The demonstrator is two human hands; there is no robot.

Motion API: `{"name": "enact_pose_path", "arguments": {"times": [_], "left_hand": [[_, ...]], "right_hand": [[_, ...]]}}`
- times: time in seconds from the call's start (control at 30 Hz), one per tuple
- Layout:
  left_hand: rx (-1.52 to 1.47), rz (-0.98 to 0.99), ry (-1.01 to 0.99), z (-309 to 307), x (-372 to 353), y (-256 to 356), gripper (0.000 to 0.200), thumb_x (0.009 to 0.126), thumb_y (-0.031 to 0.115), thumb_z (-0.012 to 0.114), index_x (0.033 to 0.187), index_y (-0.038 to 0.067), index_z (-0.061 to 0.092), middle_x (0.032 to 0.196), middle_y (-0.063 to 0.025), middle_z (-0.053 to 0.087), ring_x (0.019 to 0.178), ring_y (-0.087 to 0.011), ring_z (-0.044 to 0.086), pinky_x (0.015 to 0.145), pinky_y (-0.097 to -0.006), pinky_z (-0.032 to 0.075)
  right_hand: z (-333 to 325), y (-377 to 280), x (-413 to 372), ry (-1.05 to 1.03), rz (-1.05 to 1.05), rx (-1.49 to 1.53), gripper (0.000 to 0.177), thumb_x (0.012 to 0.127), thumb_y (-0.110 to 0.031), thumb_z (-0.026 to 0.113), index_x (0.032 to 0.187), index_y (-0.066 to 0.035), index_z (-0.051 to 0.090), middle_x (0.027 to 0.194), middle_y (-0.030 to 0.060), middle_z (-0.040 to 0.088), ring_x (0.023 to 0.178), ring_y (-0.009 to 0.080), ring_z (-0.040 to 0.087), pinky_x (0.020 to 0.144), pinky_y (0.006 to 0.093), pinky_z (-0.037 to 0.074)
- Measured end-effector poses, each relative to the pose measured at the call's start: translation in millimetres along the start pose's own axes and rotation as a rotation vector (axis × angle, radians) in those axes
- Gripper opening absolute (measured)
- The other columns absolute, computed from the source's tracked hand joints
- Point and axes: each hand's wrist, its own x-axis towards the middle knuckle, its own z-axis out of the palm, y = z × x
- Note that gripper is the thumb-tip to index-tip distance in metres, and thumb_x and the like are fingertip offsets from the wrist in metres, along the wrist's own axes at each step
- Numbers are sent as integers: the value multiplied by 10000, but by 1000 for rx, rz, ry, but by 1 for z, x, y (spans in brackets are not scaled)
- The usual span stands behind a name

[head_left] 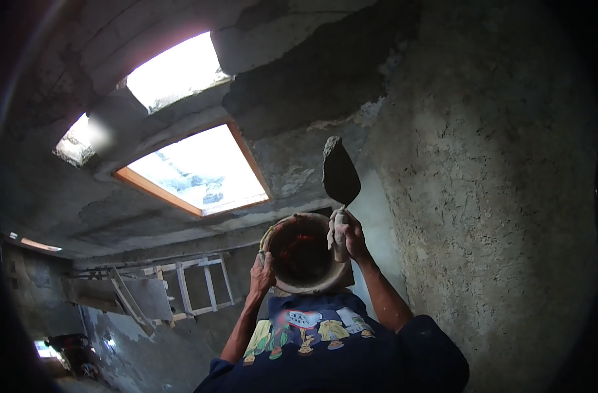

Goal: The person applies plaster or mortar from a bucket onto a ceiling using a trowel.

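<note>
My right hand [346, 234] is closed round the handle of a trowel [340, 173]. Its pointed blade is raised away from me, with a lump of grey mortar at the tip. My left hand [262, 272] grips the left rim of a round bucket [312, 288], held in front of my chest. Grey crust coats the bucket's rim. Its inside is dark with a reddish tint, and how much it contains is hard to make out. The trowel handle lies over the bucket's right edge.
Ahead, a wall has a wood-framed window [194, 171] and bright openings above it. A darker, damp-looking plaster patch [312, 72] spreads beside them. A rough plastered wall [482, 196] rises at right. A wooden ladder-like frame [197, 288] and boards [125, 298] stand at lower left.
</note>
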Motion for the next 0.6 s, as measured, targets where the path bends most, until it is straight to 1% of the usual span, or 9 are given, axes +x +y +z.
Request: {"name": "enact_pose_path", "arguments": {"times": [0.07, 0.13, 0.17, 0.2, 0.33, 0.4, 0.53, 0.57, 0.6], "left_hand": [[-46, 22, -67, 2, -1, 25, 471, 962, 461, 405, 910, 12, 539, 668, -64, 538, 556, -141, 508, 501, -323, 427], [-175, 88, -156, 8, 2, 45, 394, 976, 423, 404, 793, 85, 490, 574, 42, 382, 438, -62, 380, 386, -232, 323], [-80, 191, -86, 15, 1, 59, 419, 980, 415, 399, 753, 79, 508, 583, 43, 393, 452, -57, 379, 399, -227, 320], [0, 156, -105, 15, 0, 74, 524, 961, 475, 397, 798, 4, 558, 625, -38, 510, 622, -147, 488, 597, -325, 410], [69, 108, -148, 20, 5, 109, 498, 952, 443, 436, 747, 1, 538, 594, -47, 477, 588, -135, 458, 564, -314, 394], [118, 180, -145, 15, -2, 131, 479, 939, 429, 474, 728, 2, 520, 588, -45, 470, 562, -123, 441, 538, -302, 382], [275, 275, -137, 7, -4, 153, 450, 895, 404, 560, 714, -7, 530, 541, -73, 458, 520, -110, 421, 513, -309, 372], [308, 223, -150, 4, -5, 160, 416, 893, 389, 575, 749, 0, 593, 591, -4, 483, 572, -76, 437, 522, -264, 359], [309, 229, -148, 1, -3, 163, 416, 893, 389, 575, 749, 0, 593, 591, -4, 483, 572, -76, 437, 522, -264, 359]], "right_hand": [[0, -15, 22, 58, -2, 68, 246, 813, -188, 535, 1003, -47, 469, 738, 53, 497, 485, 147, 526, 413, 284, 457], [-8, -23, 48, 85, -25, 106, 251, 824, -193, 524, 1026, -57, 464, 758, 58, 507, 475, 143, 516, 405, 281, 449], [-15, -26, 61, 96, -57, 108, 260, 825, -192, 521, 1038, -56, 460, 762, 61, 510, 471, 141, 511, 402, 280, 444], [-20, -30, 75, 108, -88, 111, 268, 827, -190, 518, 1051, -56, 456, 767, 65, 513, 467, 139, 506, 399, 279, 439], [-28, -70, 128, 101, -146, 107, 290, 829, -197, 502, 1076, -54, 452, 761, 68, 509, 470, 136, 497, 398, 276, 423], [-36, -87, 157, 95, -160, 214, 286, 822, -185, 501, 1073, -50, 475, 732, 65, 517, 472, 146, 507, 405, 295, 429], [-39, -125, 210, 92, -285, 144, 295, 823, -188, 507, 1085, -56, 472, 729, 59, 499, 476, 149, 509, 405, 299, 425], [-39, -135, 221, 89, -332, 124, 302, 826, -191, 509, 1093, -57, 469, 728, 55, 491, 476, 150, 508, 403, 298, 422], [-39, -144, 232, 86, -338, 125, 302, 826, -191, 509, 1093, -57, 469, 728, 55, 491, 476, 150, 508, 403, 298, 422]]}}
